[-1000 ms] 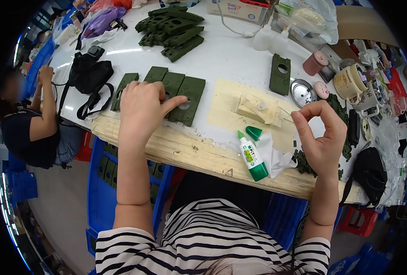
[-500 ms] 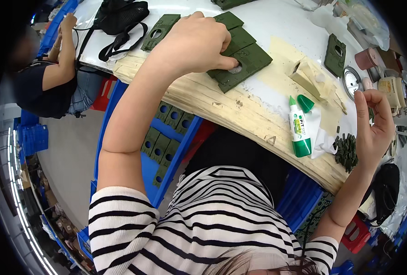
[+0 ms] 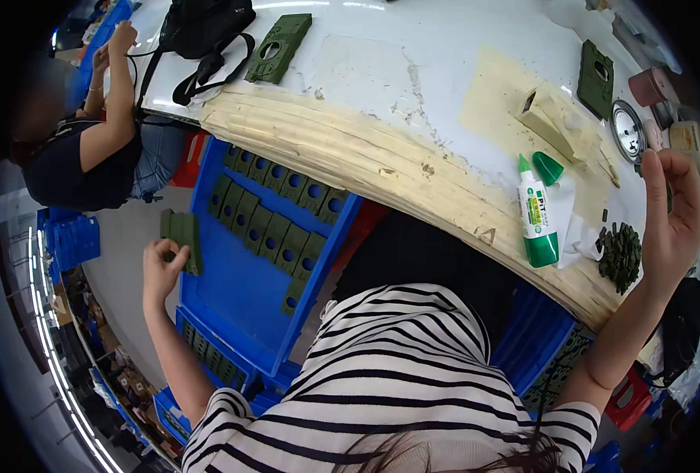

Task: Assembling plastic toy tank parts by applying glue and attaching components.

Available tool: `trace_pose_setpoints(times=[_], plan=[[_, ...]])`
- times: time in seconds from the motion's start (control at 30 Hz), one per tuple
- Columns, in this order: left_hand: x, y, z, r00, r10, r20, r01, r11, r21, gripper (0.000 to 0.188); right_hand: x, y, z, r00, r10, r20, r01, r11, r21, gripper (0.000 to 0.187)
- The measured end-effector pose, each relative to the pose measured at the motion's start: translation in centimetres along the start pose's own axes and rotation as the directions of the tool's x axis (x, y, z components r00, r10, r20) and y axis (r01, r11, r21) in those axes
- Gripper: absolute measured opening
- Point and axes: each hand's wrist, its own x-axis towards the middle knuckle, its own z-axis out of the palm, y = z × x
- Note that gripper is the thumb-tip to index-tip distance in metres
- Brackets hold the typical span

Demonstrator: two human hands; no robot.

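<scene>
My left hand (image 3: 163,272) is out to the left, past the rim of the blue crate (image 3: 232,315). Its fingers and thumb pinch a dark green plastic part (image 3: 178,232), flat and oblong; whether it is one piece or several stacked, I cannot tell. Rows of similar green parts with round holes (image 3: 275,235) lie in the crate. My right hand (image 3: 673,225) is raised over the right end of the table, thumb and forefinger together; anything between them is too small to make out. Below it lies a pile of small dark green pieces (image 3: 620,256).
On the table are a glue bottle (image 3: 538,213), its green cap (image 3: 548,168), a beige block (image 3: 547,130), a round metal lid (image 3: 627,130) and single green parts (image 3: 281,49) at left and right. A black bag (image 3: 204,27) lies far left, near a seated person (image 3: 82,150).
My left hand has gone from the table down to the left, beside the blue crate. The green parts under it have left the table middle. My right hand keeps its pinch.
</scene>
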Motion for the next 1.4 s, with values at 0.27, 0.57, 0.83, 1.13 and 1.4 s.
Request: trace_pose_setpoints(times=[0.27, 0.57, 0.83, 1.13, 1.4], plan=[[-5.7, -6.0, 13.9, 0.987, 0.160, 0.010, -0.160, 0.981, 0.112, 0.029, -0.2, 2.1, -0.2, 0.997, 0.072, -0.014, -0.073, 0.997, -0.021, 0.011], [-7.2, -4.6, 16.0, 0.964, 0.239, 0.113, -0.259, 0.942, 0.215, 0.034, -0.2, 2.9, -0.3, 0.998, 0.069, 0.005, -0.069, 0.997, 0.025, 0.010], [-8.2, 0.0, 15.3, 0.946, 0.323, 0.022, -0.319, 0.918, 0.235, 0.023, -0.4, 2.6, -0.1, 0.999, 0.033, 0.018, -0.033, 0.999, -0.036, 0.006], [5.5, 9.8, 4.5, 0.508, 0.225, -0.832, -0.386, 0.922, 0.014, 0.010, 0.5, -0.5, 1.1, 1.000, 0.028, -0.003, -0.028, 1.000, -0.013, 0.010], [13.0, 27.7, -0.3, 0.571, 0.478, -0.668, -0.528, 0.836, 0.147, 0.032, 1.1, -1.0, 0.7, 0.997, 0.027, -0.075, -0.026, 1.000, 0.016, 0.013]])
